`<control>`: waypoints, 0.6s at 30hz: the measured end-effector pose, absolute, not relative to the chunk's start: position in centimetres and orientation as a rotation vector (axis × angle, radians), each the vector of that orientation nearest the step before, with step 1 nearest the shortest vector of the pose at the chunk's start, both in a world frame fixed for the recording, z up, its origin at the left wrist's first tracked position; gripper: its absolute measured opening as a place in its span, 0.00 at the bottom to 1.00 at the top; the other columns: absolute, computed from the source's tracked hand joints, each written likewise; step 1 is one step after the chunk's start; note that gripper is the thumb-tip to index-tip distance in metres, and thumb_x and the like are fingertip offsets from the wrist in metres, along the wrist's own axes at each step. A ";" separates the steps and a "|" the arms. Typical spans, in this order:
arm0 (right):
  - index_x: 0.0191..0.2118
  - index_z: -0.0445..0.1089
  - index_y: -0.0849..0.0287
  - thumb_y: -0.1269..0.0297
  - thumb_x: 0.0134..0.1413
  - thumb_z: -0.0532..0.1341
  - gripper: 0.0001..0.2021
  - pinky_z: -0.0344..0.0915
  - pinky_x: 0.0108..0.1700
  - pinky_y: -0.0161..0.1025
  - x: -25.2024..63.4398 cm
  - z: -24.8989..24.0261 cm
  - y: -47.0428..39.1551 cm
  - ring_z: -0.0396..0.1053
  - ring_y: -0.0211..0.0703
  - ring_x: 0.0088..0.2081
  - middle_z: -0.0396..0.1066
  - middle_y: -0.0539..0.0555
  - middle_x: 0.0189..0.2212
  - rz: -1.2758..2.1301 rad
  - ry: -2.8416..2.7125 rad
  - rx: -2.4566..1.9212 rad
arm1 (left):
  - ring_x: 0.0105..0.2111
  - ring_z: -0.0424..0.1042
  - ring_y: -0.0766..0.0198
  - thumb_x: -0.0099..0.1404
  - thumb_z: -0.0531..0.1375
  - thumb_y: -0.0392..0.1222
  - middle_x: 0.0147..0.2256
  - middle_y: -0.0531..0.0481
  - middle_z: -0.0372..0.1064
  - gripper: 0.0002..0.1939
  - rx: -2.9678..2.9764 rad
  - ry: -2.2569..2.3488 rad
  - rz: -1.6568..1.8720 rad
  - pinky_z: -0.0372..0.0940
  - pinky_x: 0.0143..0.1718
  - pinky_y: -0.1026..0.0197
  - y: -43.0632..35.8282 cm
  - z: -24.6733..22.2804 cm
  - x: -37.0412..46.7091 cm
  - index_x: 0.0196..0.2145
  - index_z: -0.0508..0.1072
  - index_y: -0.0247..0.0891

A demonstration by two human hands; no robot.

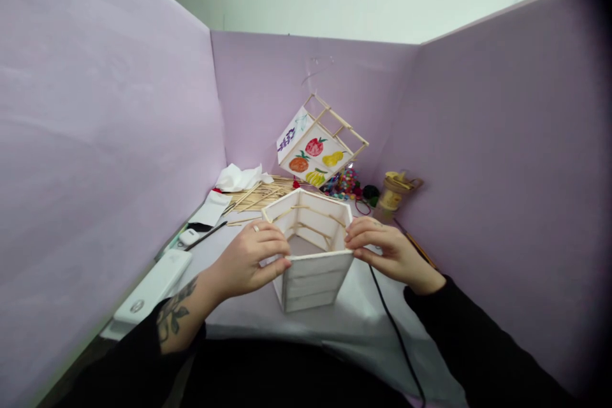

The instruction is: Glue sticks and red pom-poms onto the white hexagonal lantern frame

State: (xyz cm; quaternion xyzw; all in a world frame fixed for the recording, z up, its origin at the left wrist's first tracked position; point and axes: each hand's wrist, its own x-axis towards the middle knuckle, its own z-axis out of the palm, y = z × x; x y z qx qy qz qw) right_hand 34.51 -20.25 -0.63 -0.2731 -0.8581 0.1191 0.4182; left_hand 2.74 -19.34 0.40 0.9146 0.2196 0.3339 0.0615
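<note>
A white paper-covered box frame [315,284] with an open top stands on the table, its thin wooden sticks showing inside. My left hand [255,255] grips its upper left rim, thumb outside and fingers over the edge. My right hand [382,248] pinches the upper right corner of the same frame. Behind it hangs a tilted stick-and-paper lantern [315,153] painted with fruit.
Thin wooden sticks [253,196] and white tissue [241,177] lie at the back left. A white case [153,287] is on the left. Colourful beads [345,183] and a twine spool [393,191] sit back right. A black cable [394,325] crosses the front right. Purple panels surround the table.
</note>
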 end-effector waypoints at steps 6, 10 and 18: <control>0.36 0.78 0.53 0.62 0.65 0.63 0.06 0.69 0.54 0.50 34.6 -0.8 -20.3 0.76 0.47 0.41 0.79 0.54 0.34 0.287 -2.165 -0.665 | 0.39 0.76 0.60 0.71 0.59 0.41 0.35 0.50 0.78 0.07 2.797 0.640 1.056 0.65 0.49 0.55 -19.3 0.3 2.8 0.37 0.76 0.40; 0.37 0.76 0.55 0.65 0.66 0.62 0.05 0.69 0.52 0.48 34.7 -0.9 -20.1 0.75 0.46 0.41 0.78 0.55 0.34 0.262 -2.198 -0.588 | 0.40 0.76 0.60 0.71 0.59 0.41 0.36 0.50 0.78 0.06 2.811 0.640 1.086 0.64 0.48 0.56 -19.2 0.1 2.8 0.38 0.76 0.40; 0.37 0.74 0.56 0.69 0.65 0.63 0.03 0.68 0.51 0.45 34.7 -0.9 -20.0 0.74 0.44 0.41 0.77 0.54 0.34 0.263 -2.200 -0.549 | 0.42 0.75 0.60 0.71 0.60 0.40 0.37 0.51 0.78 0.04 2.803 0.663 1.088 0.63 0.48 0.56 -19.1 0.1 2.8 0.38 0.76 0.40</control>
